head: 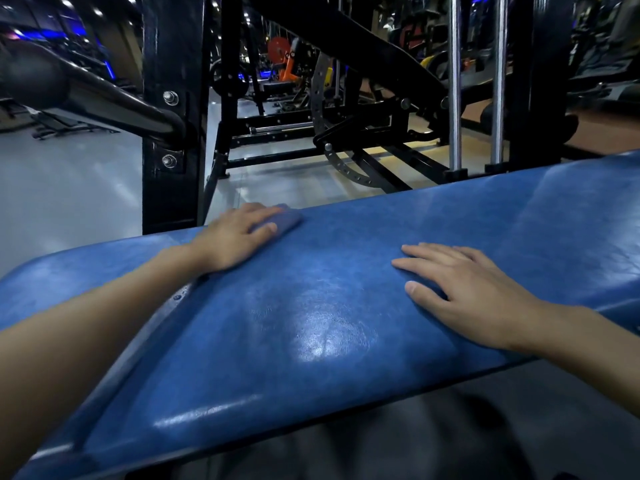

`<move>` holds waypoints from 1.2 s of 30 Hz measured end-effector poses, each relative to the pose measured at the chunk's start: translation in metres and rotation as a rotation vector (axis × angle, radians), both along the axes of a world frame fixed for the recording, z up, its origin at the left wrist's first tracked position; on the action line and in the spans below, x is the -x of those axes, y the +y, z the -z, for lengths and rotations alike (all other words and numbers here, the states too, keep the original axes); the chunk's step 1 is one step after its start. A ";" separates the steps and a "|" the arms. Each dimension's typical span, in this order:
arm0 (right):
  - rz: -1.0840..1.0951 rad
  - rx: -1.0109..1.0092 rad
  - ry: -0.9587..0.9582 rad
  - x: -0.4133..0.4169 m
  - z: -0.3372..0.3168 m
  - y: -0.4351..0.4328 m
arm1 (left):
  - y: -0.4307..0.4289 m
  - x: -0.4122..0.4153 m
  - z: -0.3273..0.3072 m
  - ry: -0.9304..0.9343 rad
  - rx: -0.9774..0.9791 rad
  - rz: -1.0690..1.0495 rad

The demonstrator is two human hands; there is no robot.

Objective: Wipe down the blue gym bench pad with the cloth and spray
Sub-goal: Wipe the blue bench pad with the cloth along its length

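Straight fingers of the left hand are pressing the cloth on the far edge of the pad; the right hand is lying flat on the pad, fingers a little apart. Beyond the pad a black frame is standing on the grey floor.

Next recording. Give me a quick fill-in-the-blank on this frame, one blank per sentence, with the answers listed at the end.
1. The cloth lies pressed under the ____ hand, near the far edge of the bench pad.
2. The right hand rests flat on the bench pad and holds ____.
3. The cloth is ____, much the same colour as the bench pad.

Missing words: left (that is, the left hand); nothing; blue.
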State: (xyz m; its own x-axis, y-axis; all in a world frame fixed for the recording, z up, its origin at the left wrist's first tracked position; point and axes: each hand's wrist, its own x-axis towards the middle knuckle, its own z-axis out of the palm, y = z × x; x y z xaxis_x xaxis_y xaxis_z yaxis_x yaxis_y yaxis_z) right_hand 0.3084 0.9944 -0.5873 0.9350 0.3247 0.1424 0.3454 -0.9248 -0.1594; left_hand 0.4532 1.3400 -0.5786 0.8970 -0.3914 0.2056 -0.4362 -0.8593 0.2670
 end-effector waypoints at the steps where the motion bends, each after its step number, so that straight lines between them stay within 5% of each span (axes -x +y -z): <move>1: 0.003 -0.003 -0.002 0.000 0.000 0.000 | 0.011 -0.009 0.000 0.003 -0.010 -0.091; 7: 0.010 0.023 0.000 -0.001 -0.002 0.001 | -0.018 0.016 0.000 -0.016 -0.120 -0.115; 13: 0.011 0.005 -0.011 -0.003 -0.003 0.001 | -0.087 0.136 -0.001 -0.151 -0.144 0.454; 16: 0.034 -0.056 -0.032 -0.003 -0.004 0.002 | -0.091 0.153 -0.003 -0.150 -0.121 0.574; 22: 0.051 -0.125 -0.059 0.000 -0.008 0.019 | -0.054 0.099 -0.001 -0.010 -0.108 0.452; 30: 0.054 -0.012 0.004 0.006 -0.001 0.032 | 0.059 -0.013 -0.001 0.027 -0.048 -0.198; 36: 0.051 -0.035 -0.013 0.006 -0.001 0.033 | -0.002 0.064 -0.005 -0.025 -0.121 0.074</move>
State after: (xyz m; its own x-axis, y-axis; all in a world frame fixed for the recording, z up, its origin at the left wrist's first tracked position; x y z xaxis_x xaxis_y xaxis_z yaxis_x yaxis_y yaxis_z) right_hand 0.3022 1.0269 -0.5862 0.9482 0.2710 0.1655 0.3001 -0.9353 -0.1878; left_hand 0.3888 1.3380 -0.5740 0.8596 -0.4800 0.1751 -0.5052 -0.8495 0.1517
